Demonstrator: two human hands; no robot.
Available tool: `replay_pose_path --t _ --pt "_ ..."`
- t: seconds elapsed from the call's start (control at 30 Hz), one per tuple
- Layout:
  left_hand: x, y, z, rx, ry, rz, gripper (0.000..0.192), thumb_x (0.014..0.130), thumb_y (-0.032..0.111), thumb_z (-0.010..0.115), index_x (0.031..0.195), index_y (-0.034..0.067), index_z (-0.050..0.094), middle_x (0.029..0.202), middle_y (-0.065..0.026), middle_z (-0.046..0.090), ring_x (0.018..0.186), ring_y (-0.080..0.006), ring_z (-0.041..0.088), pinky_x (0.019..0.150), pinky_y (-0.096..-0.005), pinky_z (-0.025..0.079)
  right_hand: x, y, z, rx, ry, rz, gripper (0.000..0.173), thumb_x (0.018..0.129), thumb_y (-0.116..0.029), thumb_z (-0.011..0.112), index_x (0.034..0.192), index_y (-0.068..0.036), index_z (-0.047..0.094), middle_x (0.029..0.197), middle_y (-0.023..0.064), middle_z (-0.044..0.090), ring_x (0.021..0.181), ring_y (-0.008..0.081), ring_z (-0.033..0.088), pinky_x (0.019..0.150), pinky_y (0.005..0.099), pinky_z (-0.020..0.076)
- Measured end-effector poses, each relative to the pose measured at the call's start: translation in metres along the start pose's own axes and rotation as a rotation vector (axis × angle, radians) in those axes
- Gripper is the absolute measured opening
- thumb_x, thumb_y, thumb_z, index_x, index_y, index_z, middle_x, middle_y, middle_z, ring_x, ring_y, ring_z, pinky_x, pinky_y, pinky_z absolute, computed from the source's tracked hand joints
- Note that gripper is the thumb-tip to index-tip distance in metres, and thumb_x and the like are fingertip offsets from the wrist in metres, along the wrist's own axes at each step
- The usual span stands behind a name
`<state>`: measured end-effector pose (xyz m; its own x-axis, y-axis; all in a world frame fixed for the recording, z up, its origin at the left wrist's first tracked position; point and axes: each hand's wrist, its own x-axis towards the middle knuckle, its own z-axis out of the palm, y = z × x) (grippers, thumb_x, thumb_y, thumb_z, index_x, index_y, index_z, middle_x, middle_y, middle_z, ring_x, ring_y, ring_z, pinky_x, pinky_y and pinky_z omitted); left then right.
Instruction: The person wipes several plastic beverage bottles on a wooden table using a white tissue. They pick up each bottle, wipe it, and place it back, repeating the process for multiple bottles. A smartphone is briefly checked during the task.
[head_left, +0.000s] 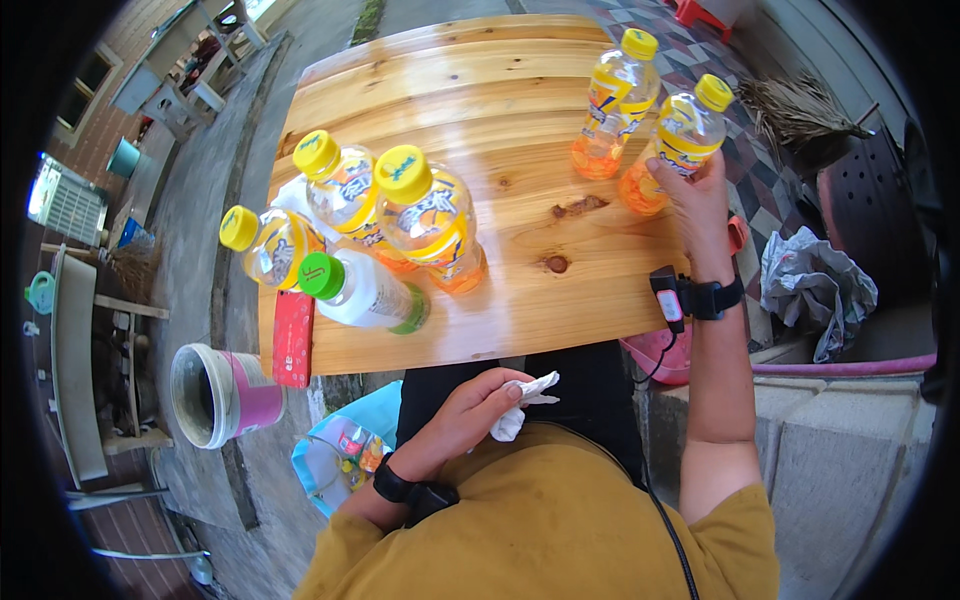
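My right hand (694, 187) grips the lower part of a clear plastic drink bottle (686, 127) with a yellow cap and an orange-patterned base. Just left of it stands a matching bottle (616, 97), upright at the table's right side. Low over my lap, my left hand (480, 409) holds a crumpled white tissue (517, 412). Three more yellow-capped bottles, one at the left edge (281, 251), one behind (345, 187) and one nearer the middle (431, 214), are grouped on the wooden table (525, 300). In front of them is a white bottle (367, 292) with a green cap.
A red phone-like object (292, 337) lies at the table's left corner. Below are a white-and-pink bucket (229, 394) and a light-blue bag (375, 412) holding bottles. A pink basin (660, 352), a crumpled plastic bag (814, 285) and a straw broom (799, 112) are at the right.
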<state>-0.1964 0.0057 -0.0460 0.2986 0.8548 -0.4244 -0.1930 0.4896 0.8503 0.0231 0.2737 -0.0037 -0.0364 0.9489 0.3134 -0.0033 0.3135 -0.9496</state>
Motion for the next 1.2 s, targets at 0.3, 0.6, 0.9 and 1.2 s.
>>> replay_pose_path --t 0.3,0.6,0.9,1.2 --pt "-0.002 0.001 -0.004 -0.022 0.009 0.0 0.03 0.1 0.026 0.047 0.12 0.005 0.057 0.087 0.0043 0.058 0.076 -0.0026 0.05 0.066 -0.0198 0.043 -0.084 -0.049 0.025 -0.245 0.164 -0.048 0.095 0.072 -0.02 0.082 0.143 0.001 0.022 0.136 0.0182 0.042 0.126 0.0254 0.041 0.103 0.0366 0.0344" --pt "-0.021 -0.004 -0.008 -0.222 -0.129 0.006 0.048 0.089 0.01 0.052 0.135 0.005 0.041 0.107 -0.0004 0.055 0.093 -0.0079 0.051 0.08 -0.0222 0.043 -0.111 -0.033 0.142 -0.134 -0.502 -0.036 0.097 0.069 -0.026 0.082 0.142 0.003 0.024 0.137 0.0271 0.041 0.13 0.0328 0.04 0.107 0.0409 0.0331" --pt "-0.046 0.009 -0.02 -0.149 -0.091 0.025 0.054 0.084 0.003 0.054 0.136 0.005 0.04 0.116 -0.0022 0.053 0.103 -0.0096 0.051 0.089 -0.0252 0.042 -0.114 -0.041 0.123 0.102 -0.466 0.064 0.082 0.07 -0.019 0.083 0.134 0.001 0.036 0.116 0.0137 0.058 0.109 0.0195 0.056 0.093 0.0346 0.0447" --pt "-0.051 0.074 -0.003 0.329 0.346 0.91 0.047 0.089 0.007 0.057 0.133 0.001 0.044 0.133 -0.017 0.047 0.115 -0.0238 0.052 0.096 -0.0355 0.043 -0.18 -0.069 0.049 0.291 -0.472 0.434 0.076 0.071 -0.011 0.083 0.132 0.0 0.039 0.119 0.0071 0.055 0.11 0.0135 0.053 0.094 0.0305 0.0448"
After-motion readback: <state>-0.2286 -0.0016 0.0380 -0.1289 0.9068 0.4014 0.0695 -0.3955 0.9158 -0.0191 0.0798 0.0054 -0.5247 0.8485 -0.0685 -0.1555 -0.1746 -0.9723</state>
